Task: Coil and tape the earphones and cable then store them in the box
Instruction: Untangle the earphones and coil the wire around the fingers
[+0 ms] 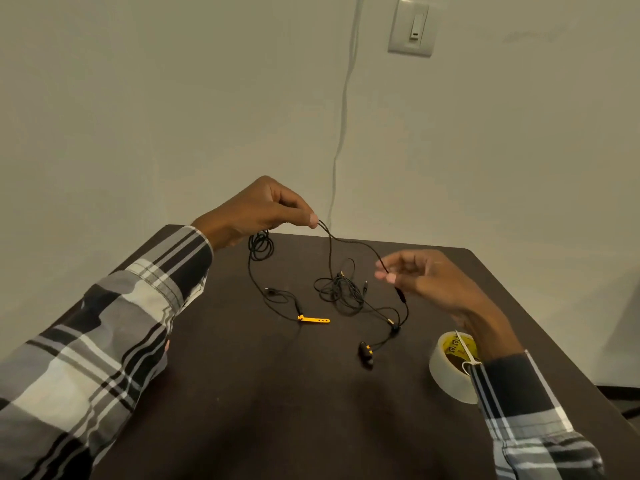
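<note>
Here, closest to you, both plaid sleeves reach forward over a dark table (242, 410). Near your right wrist, partly hidden by the sleeve, a roll of clear tape (446, 372) stands on the table.

Just beyond it, the earbuds (365, 353), black with orange accents, lie on the table, their thin wire running up toward a loose tangle of black earphone cord (337, 289) at the table's middle. To the left of that, an orange strap (313, 319) lies flat, fixed to a second black cable (273, 292).

Your right hand (429, 275) hovers above the table, thumb and fingertips closed in a pinch on the cord near its inline remote, the other fingers loosely curled. Farther off and higher, your left hand (256, 211) pinches the same cord between thumb and forefinger; a small finished coil (260, 244) hangs beneath that hand. The cord sags between your hands.

No box is in view.

The risk, as I judge it, lies in the tangle: pulling the lifted strand taut could tighten it into a knot, or drag the earbuds and the second cable along. The hanging coil could also loosen if your left pinch slips. The tape sits so near your right sleeve that a sweep could knock it off the edge.

At the far side, a pale wall carries a switch (412, 27) and a thin wall wire (341, 116).
</note>
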Motion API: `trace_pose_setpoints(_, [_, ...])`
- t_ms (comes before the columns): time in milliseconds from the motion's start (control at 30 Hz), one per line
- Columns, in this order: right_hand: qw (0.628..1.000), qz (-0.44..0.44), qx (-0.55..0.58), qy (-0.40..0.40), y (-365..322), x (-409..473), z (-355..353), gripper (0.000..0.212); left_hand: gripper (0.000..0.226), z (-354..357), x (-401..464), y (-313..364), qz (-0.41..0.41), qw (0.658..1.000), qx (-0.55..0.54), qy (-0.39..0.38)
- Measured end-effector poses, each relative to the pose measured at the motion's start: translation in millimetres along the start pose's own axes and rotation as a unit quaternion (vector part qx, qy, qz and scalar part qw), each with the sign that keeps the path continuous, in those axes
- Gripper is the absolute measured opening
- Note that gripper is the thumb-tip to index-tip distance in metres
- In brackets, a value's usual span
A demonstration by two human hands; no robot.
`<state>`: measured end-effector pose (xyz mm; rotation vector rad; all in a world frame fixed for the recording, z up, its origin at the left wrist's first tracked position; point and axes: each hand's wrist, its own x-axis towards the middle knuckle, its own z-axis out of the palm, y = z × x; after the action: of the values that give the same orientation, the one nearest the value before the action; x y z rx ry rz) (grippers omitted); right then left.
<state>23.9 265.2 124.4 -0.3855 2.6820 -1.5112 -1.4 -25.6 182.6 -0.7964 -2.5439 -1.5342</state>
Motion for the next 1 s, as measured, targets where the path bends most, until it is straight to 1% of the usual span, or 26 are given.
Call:
trace_pose_setpoints(133, [0.994,-0.070,0.072,0.030,-36,14,21,0.030,0.015,14,12,14,0.006,0.999,0.031,-0.030])
trace_pose_setpoints(200, [0.990,-0.108,0.081,0.043,-52,19,32,0.037,0.017,19,18,20,0.015,0.998,0.052,-0.045])
trace_pose_setpoints(233, [0.988,-0.126,0.074,0.050,-57,22,37,0.035,0.018,19,22,21,0.020,0.997,0.065,-0.045])
trace_pose_setpoints(300, [0.984,-0.152,0.066,0.073,-63,25,44,0.023,0.019,14,25,23,0.024,0.996,0.082,-0.036])
trace_pose_setpoints(367, [0.980,-0.154,0.084,0.095,-63,27,45,0.018,0.019,7,26,24,0.030,0.996,0.078,-0.022])
trace_pose_setpoints(433, [0.978,-0.155,0.098,0.096,-62,26,44,0.016,0.019,2,25,27,0.043,0.996,0.082,-0.014])
trace_pose_setpoints(500, [0.978,-0.153,0.117,0.078,-61,22,43,0.017,0.019,-1,24,30,0.054,0.995,0.082,-0.005])
trace_pose_setpoints(633, [0.976,-0.141,0.158,0.050,-57,19,38,0.018,0.016,-7,28,40,0.080,0.993,0.077,0.045])
trace_pose_setpoints(800, [0.970,-0.121,0.209,0.036,-39,19,34,0.017,0.011,-19,40,51,0.108,0.981,0.055,0.149])
trace_pose_setpoints(933, [0.966,-0.099,0.236,0.032,-20,19,34,0.016,0.016,-24,52,61,0.110,0.969,0.068,0.210])
trace_pose_setpoints(1000, [0.964,-0.087,0.250,0.032,-11,19,36,0.016,0.018,-26,58,66,0.104,0.967,0.078,0.218])
